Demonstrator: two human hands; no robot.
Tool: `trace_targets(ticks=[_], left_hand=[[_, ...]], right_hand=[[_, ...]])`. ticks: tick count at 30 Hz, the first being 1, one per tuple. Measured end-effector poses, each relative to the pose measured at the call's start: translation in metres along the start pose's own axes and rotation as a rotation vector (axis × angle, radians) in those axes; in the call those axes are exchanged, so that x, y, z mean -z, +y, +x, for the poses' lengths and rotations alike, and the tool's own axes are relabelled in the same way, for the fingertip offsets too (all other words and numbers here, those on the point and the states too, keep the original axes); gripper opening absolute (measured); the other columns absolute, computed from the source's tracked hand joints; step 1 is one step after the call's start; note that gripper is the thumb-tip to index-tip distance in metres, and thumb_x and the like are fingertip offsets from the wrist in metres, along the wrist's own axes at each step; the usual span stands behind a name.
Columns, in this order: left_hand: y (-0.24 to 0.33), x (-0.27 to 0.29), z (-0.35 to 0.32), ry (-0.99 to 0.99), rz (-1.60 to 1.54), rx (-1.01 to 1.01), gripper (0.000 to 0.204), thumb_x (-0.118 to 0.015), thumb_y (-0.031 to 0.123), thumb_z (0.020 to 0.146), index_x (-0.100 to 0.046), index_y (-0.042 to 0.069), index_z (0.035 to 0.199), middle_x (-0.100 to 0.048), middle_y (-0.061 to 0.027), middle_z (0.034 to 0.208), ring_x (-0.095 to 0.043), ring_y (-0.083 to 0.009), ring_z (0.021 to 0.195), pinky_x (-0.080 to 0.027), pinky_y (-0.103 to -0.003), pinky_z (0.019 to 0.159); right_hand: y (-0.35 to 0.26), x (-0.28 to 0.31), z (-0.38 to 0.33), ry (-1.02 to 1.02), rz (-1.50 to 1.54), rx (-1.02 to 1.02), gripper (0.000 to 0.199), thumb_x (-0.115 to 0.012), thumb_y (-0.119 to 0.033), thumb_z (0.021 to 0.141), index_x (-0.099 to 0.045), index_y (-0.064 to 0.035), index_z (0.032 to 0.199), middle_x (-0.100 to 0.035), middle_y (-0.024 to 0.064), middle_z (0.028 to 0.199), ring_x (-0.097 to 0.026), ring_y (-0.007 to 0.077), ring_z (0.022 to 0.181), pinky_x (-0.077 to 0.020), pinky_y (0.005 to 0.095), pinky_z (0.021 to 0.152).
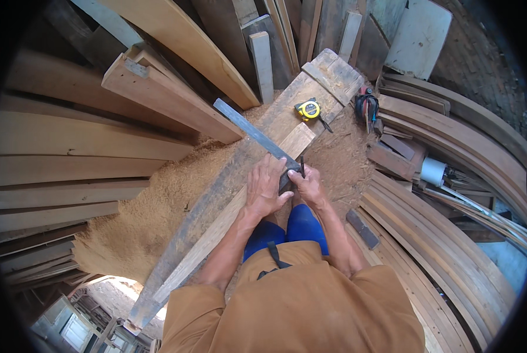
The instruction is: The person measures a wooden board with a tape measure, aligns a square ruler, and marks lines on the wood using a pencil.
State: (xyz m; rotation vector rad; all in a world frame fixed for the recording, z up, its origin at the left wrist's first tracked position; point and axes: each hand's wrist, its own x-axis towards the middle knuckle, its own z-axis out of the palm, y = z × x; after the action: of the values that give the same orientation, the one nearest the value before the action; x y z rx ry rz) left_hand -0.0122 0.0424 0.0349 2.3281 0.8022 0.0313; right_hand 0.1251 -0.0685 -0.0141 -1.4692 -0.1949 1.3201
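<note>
My left hand [266, 187] presses a metal try square [247, 127] down across a pale wooden strip [297, 140], thumb by the square's dark stock. The blade reaches away to the upper left, past the strip's edge. Close beside it, my right hand [310, 188] pinches a dark pencil [302, 167], which stands nearly upright against the strip by the square. The strip lies lengthwise on a long, worn bench plank [275, 113]. Beyond the strip's far end rests a yellow and black tape measure [307, 109].
Boards [69, 150] lean in a row on the left, with sawdust [151, 206] below them. Stacked planks [440, 241] line the right. A red and black tool [366, 106] lies right of the bench, and a white cylinder [433, 172] sits among the scraps. A cross batten [325, 83] spans the bench's far end.
</note>
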Motion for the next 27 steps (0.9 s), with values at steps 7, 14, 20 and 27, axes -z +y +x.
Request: trace_targets(ticks=[7, 14, 20, 27], left_hand=[[-0.008, -0.016, 0.001, 0.156, -0.005, -0.063, 0.071, -0.086, 0.024, 0.071, -0.064, 0.030, 0.138, -0.046, -0.0244, 0.151, -0.050, -0.0440, 0.127, -0.043, -0.052, 0.100], [-0.006, -0.017, 0.001, 0.177, 0.036, -0.044, 0.068, -0.084, 0.027, 0.072, -0.066, 0.031, 0.138, -0.048, -0.0237, 0.149, -0.052, -0.0423, 0.125, -0.044, -0.050, 0.098], [-0.005, -0.015, 0.002, 0.167, 0.049, -0.043, 0.068, -0.083, 0.028, 0.072, -0.066, 0.032, 0.138, -0.048, -0.0229, 0.150, -0.052, -0.0412, 0.124, -0.043, -0.049, 0.098], [-0.004, -0.014, 0.002, 0.154, 0.054, -0.026, 0.068, -0.083, 0.029, 0.073, -0.066, 0.033, 0.139, -0.048, -0.0226, 0.150, -0.052, -0.0407, 0.124, -0.042, -0.049, 0.098]], right_hand=[[0.013, -0.008, 0.001, 0.116, 0.177, 0.007, 0.015, -0.067, -0.006, 0.097, -0.069, -0.0006, 0.110, -0.070, 0.0005, 0.098, -0.061, 0.0070, 0.084, -0.0509, 0.0257, 0.078], [0.013, -0.015, 0.001, 0.171, 0.255, 0.061, 0.011, -0.067, -0.005, 0.096, -0.069, -0.0008, 0.107, -0.069, -0.0007, 0.094, -0.061, 0.0063, 0.081, -0.0501, 0.0230, 0.075], [0.011, -0.013, 0.000, 0.162, 0.228, 0.058, 0.013, -0.066, -0.003, 0.096, -0.069, 0.0002, 0.108, -0.070, 0.0005, 0.097, -0.062, 0.0068, 0.083, -0.0508, 0.0238, 0.077], [0.010, -0.013, 0.000, 0.142, 0.292, 0.053, 0.014, -0.066, -0.003, 0.097, -0.068, 0.0014, 0.110, -0.070, 0.0011, 0.099, -0.063, 0.0077, 0.085, -0.0516, 0.0244, 0.078]])
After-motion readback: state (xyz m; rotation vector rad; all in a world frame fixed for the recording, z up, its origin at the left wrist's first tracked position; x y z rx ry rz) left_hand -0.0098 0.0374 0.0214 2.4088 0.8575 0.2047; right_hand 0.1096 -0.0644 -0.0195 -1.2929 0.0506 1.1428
